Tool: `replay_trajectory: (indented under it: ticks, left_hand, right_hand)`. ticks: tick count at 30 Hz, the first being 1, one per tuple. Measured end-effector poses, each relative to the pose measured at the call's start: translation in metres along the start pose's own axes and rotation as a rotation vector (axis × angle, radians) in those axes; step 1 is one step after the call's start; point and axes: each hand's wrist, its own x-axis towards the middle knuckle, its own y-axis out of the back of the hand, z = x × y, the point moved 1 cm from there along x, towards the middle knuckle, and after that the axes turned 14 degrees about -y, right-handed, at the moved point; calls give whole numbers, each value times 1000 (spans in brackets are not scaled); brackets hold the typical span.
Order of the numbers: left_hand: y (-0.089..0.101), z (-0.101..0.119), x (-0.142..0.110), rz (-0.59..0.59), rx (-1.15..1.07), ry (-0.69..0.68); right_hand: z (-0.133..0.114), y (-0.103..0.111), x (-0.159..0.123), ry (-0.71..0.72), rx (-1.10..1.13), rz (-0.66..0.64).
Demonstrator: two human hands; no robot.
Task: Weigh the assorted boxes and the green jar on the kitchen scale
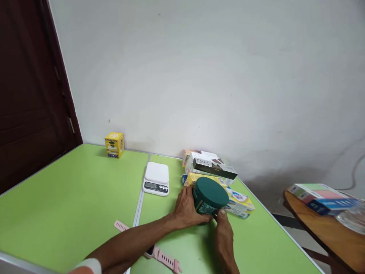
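A dark green round tub with a lid [211, 191] is tilted toward me above the right side of the green table. My left hand [186, 205] is closed around its left side and lower front. At the lower right edge of the tub, my right hand [224, 232] grips with the thumb in front; its other fingers are mostly hidden. Just behind the tub lie a yellow box [239, 203] and a pile of small cartons [213, 167]. To the left of my hands sits a white digital kitchen scale [156, 178]. Under my left forearm lies a watch with a pink strap [167, 259].
A yellow box with printed lettering [114, 145] stands at the table's back left, near the wall. The green table [71, 201] has a metal seam down its middle. On the right, a wooden stool [322, 232] holds a flat carton [322, 198] and clear plastic.
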Motion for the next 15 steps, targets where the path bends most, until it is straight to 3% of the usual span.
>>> replay_trajectory:
  ticks: [3,6,11,15]
  left_hand:
    - [28,0,-9,17,99,-66]
    - [69,-3,-7,67,185,-138]
    - [133,-24,21,183,278,-142]
    - [164,-49,40,241,293,-100]
  right_hand:
    - [-13,-16,-14,41,-66,-30]
    - [-34,-48,-16,150,-132,-109]
    - [-70,-120,5,266,-150,-168]
    - [-82,-165,23,269,-178,-209]
